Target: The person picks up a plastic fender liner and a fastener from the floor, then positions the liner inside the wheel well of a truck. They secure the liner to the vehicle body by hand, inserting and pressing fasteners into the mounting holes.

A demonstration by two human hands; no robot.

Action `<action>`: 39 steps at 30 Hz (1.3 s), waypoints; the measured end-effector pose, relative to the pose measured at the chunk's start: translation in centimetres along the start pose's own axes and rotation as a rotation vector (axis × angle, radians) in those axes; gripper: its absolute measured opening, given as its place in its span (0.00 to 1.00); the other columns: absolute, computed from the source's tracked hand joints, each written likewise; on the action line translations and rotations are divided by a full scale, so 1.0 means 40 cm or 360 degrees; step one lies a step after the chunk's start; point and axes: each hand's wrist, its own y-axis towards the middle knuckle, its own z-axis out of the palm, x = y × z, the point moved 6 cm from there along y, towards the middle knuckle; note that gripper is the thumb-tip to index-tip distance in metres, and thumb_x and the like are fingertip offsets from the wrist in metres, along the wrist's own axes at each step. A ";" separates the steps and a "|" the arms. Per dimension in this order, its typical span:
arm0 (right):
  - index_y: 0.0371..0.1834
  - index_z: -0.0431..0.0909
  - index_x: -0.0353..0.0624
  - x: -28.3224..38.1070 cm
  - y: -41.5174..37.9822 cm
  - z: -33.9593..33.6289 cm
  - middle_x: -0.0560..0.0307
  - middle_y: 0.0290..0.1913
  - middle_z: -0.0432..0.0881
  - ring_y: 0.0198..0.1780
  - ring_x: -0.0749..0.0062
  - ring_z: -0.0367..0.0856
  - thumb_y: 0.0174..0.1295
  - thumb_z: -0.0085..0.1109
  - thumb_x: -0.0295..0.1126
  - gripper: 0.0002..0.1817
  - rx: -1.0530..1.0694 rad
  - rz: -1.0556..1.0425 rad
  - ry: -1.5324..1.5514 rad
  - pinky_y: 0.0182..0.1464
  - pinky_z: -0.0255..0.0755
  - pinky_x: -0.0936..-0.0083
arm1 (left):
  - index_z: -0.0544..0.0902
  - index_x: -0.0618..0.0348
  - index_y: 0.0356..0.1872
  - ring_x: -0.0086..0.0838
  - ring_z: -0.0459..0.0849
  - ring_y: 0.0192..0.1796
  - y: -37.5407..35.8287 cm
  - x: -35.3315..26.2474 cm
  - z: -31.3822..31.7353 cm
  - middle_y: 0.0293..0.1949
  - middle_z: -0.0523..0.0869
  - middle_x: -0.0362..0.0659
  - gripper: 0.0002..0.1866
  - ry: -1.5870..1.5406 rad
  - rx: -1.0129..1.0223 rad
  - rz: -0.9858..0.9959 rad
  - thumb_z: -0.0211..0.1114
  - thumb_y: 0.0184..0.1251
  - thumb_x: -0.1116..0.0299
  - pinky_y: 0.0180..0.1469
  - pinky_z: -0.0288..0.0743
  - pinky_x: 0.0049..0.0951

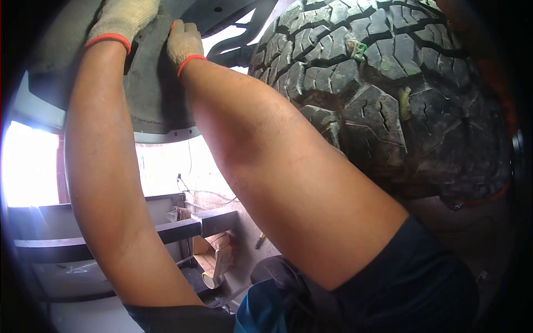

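Both my hands wear pale knitted work gloves with red-orange cuffs and are raised to a dark wheel-arch liner [158, 83]. My left hand [125, 19] is at the top edge, its back toward me; its fingers are cut off or hidden. Lower and to the right, my right hand [186, 44] is against the liner with its fingers curled in. Whatever it may hold is hidden. A large tyre [383, 105] with deep, chunky tread stands to the right of my right forearm.
Dark metal bars and a pipe [233, 41] show between liner and tyre. Below are a metal rack [172, 230], an open cardboard box [214, 252], a roll of tape [209, 280] and a cable [214, 194] along the wall. Bright light comes from the left.
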 end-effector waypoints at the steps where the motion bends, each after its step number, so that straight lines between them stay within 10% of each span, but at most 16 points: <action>1: 0.57 0.76 0.34 -0.002 -0.006 -0.011 0.27 0.59 0.76 0.62 0.34 0.73 0.75 0.40 0.47 0.26 -0.0002 0.0181 0.0151 0.67 0.67 0.52 | 0.92 0.52 0.30 0.41 0.92 0.37 -0.009 -0.008 -0.009 0.32 0.92 0.47 0.11 0.0103 -0.0110 -0.0005 0.62 0.61 0.64 0.40 0.83 0.43; 33: 0.55 0.77 0.30 -0.008 -0.006 0.004 0.26 0.59 0.78 0.63 0.32 0.74 0.74 0.40 0.50 0.30 -0.0011 0.0251 0.0157 0.66 0.65 0.53 | 0.91 0.47 0.35 0.33 0.86 0.49 -0.054 -0.001 0.029 0.39 0.89 0.40 0.09 -0.0327 -0.0255 -0.0320 0.62 0.64 0.64 0.52 0.76 0.40; 39: 0.53 0.78 0.33 -0.111 0.095 0.073 0.27 0.56 0.80 0.61 0.32 0.76 0.74 0.40 0.50 0.28 -0.0011 -0.0187 -0.0001 0.63 0.67 0.53 | 0.91 0.48 0.34 0.34 0.86 0.49 -0.041 -0.019 0.044 0.39 0.89 0.39 0.09 -0.0218 -0.0032 -0.0101 0.61 0.63 0.65 0.50 0.78 0.39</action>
